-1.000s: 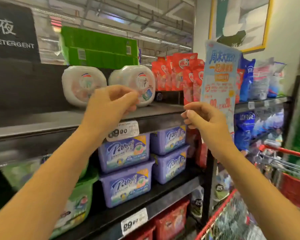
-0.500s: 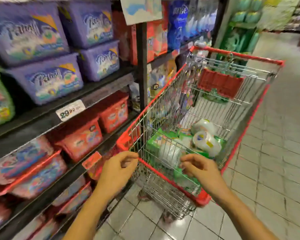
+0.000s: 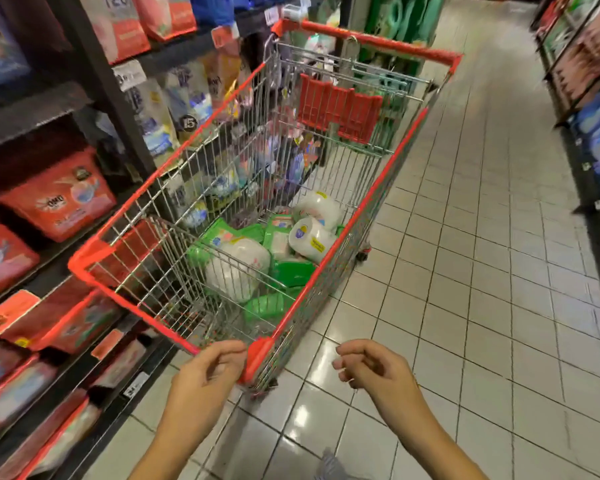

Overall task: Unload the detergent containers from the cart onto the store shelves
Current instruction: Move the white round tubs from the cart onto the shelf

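- Down in the cart's [image 3: 371,188] wire basket, toward its near end, lie the detergent containers: white round tubs [image 3: 238,268] and green packs [image 3: 293,271] heaped together on the mesh floor.
- One white tub with a yellow label [image 3: 310,239] rests against the right wall, another just beyond it.
- Red trim runs along the basket rim, and a red child-seat flap [image 3: 340,109] hangs at the far end.
- At the near corner of the cart, the left hand [image 3: 205,379] hovers with fingers curled loosely, holding nothing; its fingertips sit right beside the red corner piece, and contact cannot be told.
- To the right of that corner, the right hand [image 3: 374,372] hangs over the tiled floor [image 3: 482,306], fingers half curled and empty, apart from the cart.
- On the left, dark store shelves [image 3: 32,109] carry red detergent boxes [image 3: 59,199] low down and pouches farther along.
- Far right, another shelf row shows blurred.
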Tool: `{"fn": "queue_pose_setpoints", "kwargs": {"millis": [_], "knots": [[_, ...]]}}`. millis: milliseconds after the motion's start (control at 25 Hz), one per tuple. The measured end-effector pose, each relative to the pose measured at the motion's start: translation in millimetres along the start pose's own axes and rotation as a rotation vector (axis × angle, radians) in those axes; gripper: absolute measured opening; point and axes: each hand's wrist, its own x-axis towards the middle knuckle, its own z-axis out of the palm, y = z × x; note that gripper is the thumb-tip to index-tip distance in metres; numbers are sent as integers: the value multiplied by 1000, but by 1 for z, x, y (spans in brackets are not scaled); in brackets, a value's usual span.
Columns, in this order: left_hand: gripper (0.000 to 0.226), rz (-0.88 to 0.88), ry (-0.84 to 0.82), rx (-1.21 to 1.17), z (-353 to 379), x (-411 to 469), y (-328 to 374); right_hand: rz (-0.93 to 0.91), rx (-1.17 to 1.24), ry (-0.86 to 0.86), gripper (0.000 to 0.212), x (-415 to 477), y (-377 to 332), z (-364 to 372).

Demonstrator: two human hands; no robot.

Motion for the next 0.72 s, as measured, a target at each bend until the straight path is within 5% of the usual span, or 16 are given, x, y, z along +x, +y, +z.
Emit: {"fn": "queue_pose_setpoints", "kwargs": {"millis": [320,720], "knots": [[19,36,58,-98,81,42,53,-18,26,-86,18,70,-40,-76],[15,49,143,-118,98,214,131,-159,5,-238,25,273,-155,-84]]}}
